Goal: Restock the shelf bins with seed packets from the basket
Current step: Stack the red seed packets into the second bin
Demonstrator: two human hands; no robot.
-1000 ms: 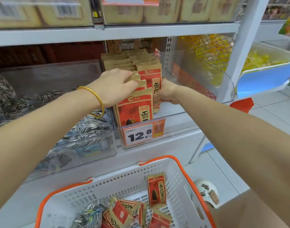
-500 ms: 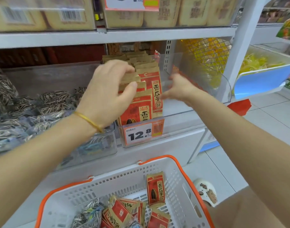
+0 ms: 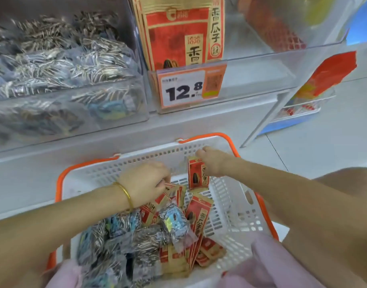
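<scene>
**Two grips down in the basket, one on a seed packet**

Both hands are inside the white perforated plastic basket with an orange rim (image 3: pixel 136 161), which sits just below the front edge of the pale shelf (image 3: pixel 199 123). The right grip (image 3: pixel 212 164) is at the basket's far wall. Its fingers are curled over the top edge of a red-and-tan seed packet printed with a black seed (image 3: pixel 198 177) — this upright packet leans against that wall, towards the far right corner.

The left grip (image 3: pixel 145 183), with a thin gold bangle (image 3: pixel 125 194) on the wrist, is bent down over the middle of the basket. Its fingertips sit among the tops of the loose red-and-tan packets (image 3: pixel 199 213) piled there. Blur hides whether it is grasping one, so I cannot tell. Silver striped foil packets (image 3: pixel 141 235) fill the basket's near left part, and one lies on top of the red pile. Pink fabric (image 3: pixel 272 262) overlaps the near rim.

On the shelf, a clear plastic bin (image 3: pixel 116 115) at the left holds more silver striped packets. A second clear bin (image 3: pixel 261 67) beside it holds shelved red-and-tan packets (image 3: pixel 174 38) standing upright at its left end. A white-and-orange price label reading 12.8 (image 3: pixel 184 90) is fixed to its front wall.
</scene>
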